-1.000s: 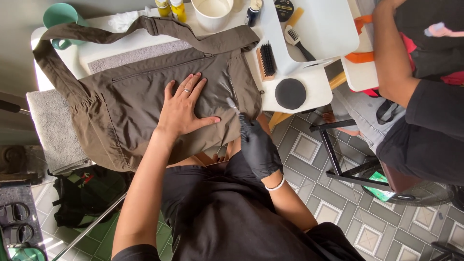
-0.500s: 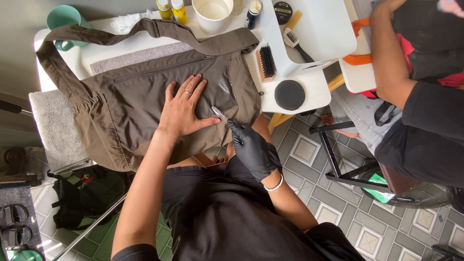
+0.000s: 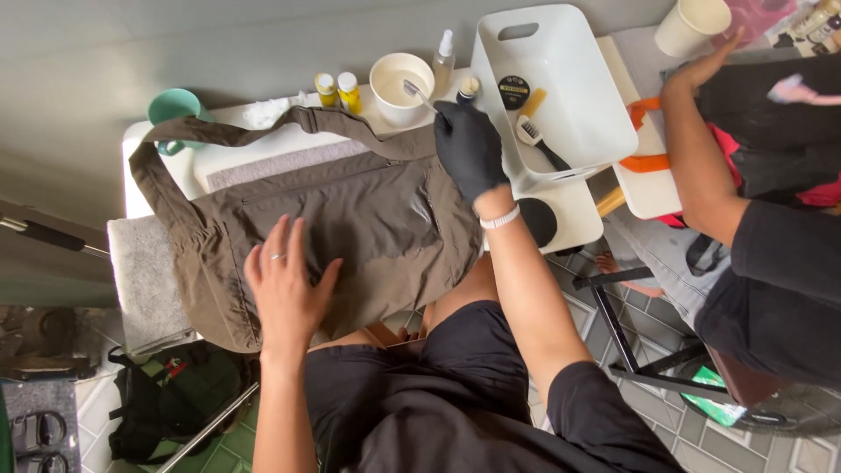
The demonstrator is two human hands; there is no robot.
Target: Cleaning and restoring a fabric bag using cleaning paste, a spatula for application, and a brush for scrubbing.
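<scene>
A brown fabric shoulder bag (image 3: 350, 219) lies flat across the white table (image 3: 578, 215), its strap looping to the back left. My bare left hand (image 3: 285, 285), with a ring, rests flat on the bag's lower left part, fingers spread. My right hand (image 3: 469, 149), in a black glove with a white wristband, is stretched to the back of the table. It grips a small brush (image 3: 416, 91) whose head is at the rim of a white bowl (image 3: 399, 77).
A white bin (image 3: 596, 123) holds a round tin and a brush. Two yellow bottles (image 3: 337, 89), a spray bottle (image 3: 444, 57), a teal cup (image 3: 173, 109) and a paper cup (image 3: 692, 24) stand at the back. Another person's arm (image 3: 701, 166) reaches in at the right. A black backpack (image 3: 175, 394) lies on the floor.
My right hand has left the bag's lower right corner and reached forward with the brush to the white bowl. My left hand stays pressed on the bag. The camera view has shifted.
</scene>
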